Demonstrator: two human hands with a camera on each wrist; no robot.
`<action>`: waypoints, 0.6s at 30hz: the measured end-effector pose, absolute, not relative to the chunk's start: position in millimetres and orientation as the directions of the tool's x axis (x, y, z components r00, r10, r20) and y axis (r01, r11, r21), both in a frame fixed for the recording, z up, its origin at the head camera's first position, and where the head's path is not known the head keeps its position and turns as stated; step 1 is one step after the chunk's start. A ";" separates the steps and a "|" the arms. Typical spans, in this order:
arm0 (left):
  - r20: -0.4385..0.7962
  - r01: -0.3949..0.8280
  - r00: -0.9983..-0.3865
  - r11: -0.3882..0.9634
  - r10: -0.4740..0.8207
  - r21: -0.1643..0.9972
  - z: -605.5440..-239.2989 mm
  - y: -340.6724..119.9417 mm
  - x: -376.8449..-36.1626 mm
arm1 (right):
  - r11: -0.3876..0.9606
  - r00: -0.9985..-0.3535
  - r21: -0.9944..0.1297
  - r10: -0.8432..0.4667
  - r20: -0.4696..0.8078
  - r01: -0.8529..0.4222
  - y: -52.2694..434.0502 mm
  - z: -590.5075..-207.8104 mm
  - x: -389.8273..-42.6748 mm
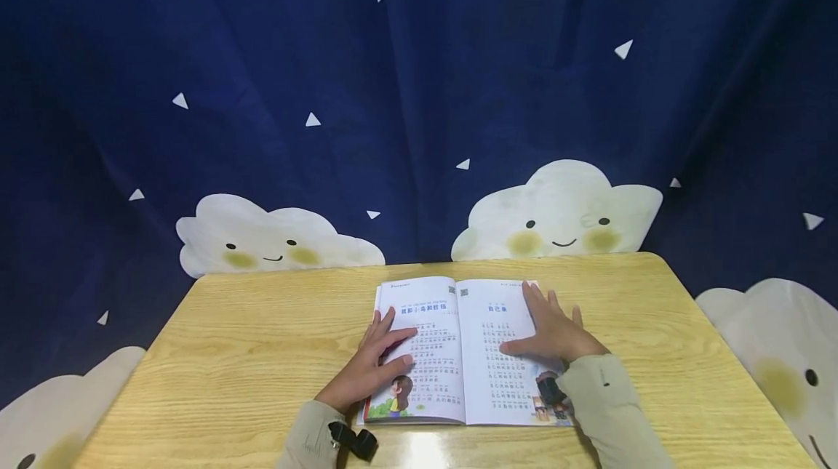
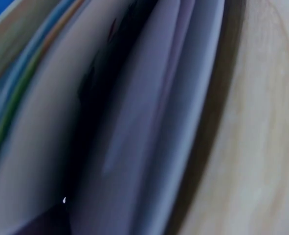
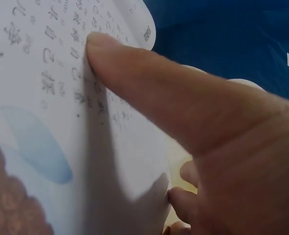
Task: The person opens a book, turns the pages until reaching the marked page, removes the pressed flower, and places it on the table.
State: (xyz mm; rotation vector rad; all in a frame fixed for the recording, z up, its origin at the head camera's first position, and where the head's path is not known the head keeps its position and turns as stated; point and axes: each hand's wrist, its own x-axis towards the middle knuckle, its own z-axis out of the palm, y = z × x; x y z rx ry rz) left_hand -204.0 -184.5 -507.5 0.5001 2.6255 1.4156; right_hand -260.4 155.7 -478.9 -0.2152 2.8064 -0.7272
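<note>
An open book (image 1: 466,353) lies on the wooden table, with printed characters on both pages. My left hand (image 1: 376,363) rests on the left page near its outer edge, fingers extended and apart, above a drawing of a long-haired figure (image 1: 401,395). Over the outer side of the right page is my right hand (image 1: 553,331), fingers spread and thumb pointing inward across the text. The right wrist view shows that thumb (image 3: 149,88) over the page (image 3: 32,93), with other fingertips around the page's outer edge. Blurred page edges (image 2: 129,127) fill much of the left wrist view; no left fingers are discernible there.
The light wooden table (image 1: 262,353) extends on both sides of the book. Behind it hangs a dark blue curtain (image 1: 419,91) with white triangles and smiling clouds (image 1: 563,200). A small black device (image 1: 353,441) sits at the left sleeve, another (image 1: 550,387) at the right.
</note>
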 end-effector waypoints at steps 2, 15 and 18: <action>0.054 0.233 -0.938 0.511 0.341 0.827 -507.5 -184.0 -203.7 | 0.863 -0.963 -0.497 -0.200 -0.182 -0.085 156.6 -479.5 -260.3; 0.068 0.253 -0.935 0.522 0.348 0.815 -508.9 -181.8 -206.0 | 0.896 -0.968 -0.435 -0.185 -0.172 -0.094 156.0 -473.0 -258.2; 0.055 0.244 -0.936 0.531 0.346 0.811 -508.9 -182.2 -204.6 | 0.896 -0.966 -0.434 -0.188 -0.179 -0.094 154.9 -471.9 -257.4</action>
